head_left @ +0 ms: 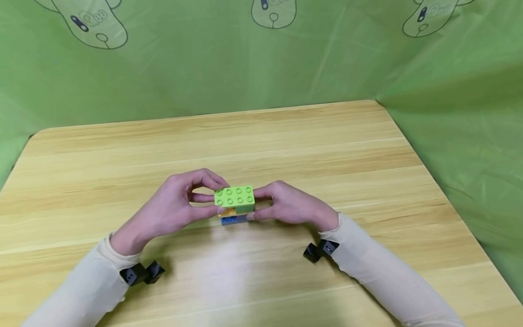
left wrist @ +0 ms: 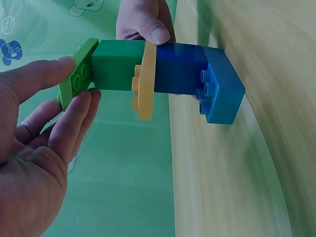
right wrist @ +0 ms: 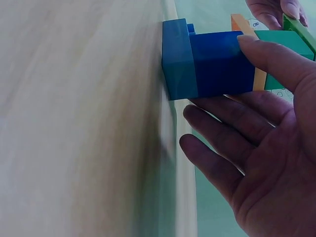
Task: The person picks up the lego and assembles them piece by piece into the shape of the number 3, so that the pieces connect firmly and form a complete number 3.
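A stack of toy building bricks stands on the table between both hands. From the bottom it has a blue brick (left wrist: 226, 86), a dark blue brick (left wrist: 181, 68), a thin orange-yellow plate (left wrist: 146, 81), a green brick (left wrist: 120, 64) and a light green plate (head_left: 234, 196) with studs on top. My left hand (head_left: 175, 204) pinches the light green plate at its left end, between thumb and fingers. Lower down, my right hand (head_left: 292, 205) grips the dark blue brick, its thumb by the orange-yellow plate. Whether the light green plate sits fully down on the green brick, I cannot tell.
The wooden table (head_left: 286, 150) has rounded far corners. Green printed cloth (head_left: 184, 77) hangs behind it and along the right side. A small black camera sits on each wrist, the left one (head_left: 136, 274) and the right one (head_left: 323, 249), close above the tabletop.
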Action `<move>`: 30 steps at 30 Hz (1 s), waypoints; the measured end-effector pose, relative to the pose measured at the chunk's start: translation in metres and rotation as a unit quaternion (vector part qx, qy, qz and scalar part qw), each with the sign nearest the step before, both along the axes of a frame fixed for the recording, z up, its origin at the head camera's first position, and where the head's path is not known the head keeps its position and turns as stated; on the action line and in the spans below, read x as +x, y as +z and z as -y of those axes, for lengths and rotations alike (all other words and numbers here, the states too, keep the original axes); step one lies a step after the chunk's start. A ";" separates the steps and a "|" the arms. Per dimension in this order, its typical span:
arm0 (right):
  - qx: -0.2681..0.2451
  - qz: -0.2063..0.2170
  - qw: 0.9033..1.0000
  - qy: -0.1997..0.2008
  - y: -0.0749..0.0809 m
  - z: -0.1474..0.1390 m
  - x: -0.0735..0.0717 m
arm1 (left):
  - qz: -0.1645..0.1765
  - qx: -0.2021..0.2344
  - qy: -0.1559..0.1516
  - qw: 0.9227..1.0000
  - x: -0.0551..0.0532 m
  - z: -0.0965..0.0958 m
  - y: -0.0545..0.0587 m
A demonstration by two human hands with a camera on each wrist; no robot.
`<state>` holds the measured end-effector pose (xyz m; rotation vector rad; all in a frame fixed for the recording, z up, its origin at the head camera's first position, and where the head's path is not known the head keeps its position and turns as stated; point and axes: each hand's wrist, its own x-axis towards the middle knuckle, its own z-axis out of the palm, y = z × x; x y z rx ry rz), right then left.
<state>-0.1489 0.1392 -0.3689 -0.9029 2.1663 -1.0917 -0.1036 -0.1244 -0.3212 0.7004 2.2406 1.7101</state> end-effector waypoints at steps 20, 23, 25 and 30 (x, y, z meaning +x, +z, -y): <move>0.009 -0.011 1.000 0.000 0.002 0.001 0.000 | -0.002 -0.035 0.004 0.999 -0.001 -0.002 0.006; 0.009 -0.017 1.000 0.001 0.003 0.000 0.001 | 0.014 -0.034 0.007 0.999 -0.001 -0.003 0.007; 0.010 -0.022 1.000 0.002 0.003 0.000 0.001 | 0.026 -0.033 0.008 0.999 -0.001 -0.003 0.008; 0.016 -0.025 1.000 0.004 0.003 0.000 0.002 | 0.053 -0.027 0.010 0.998 -0.001 -0.004 0.009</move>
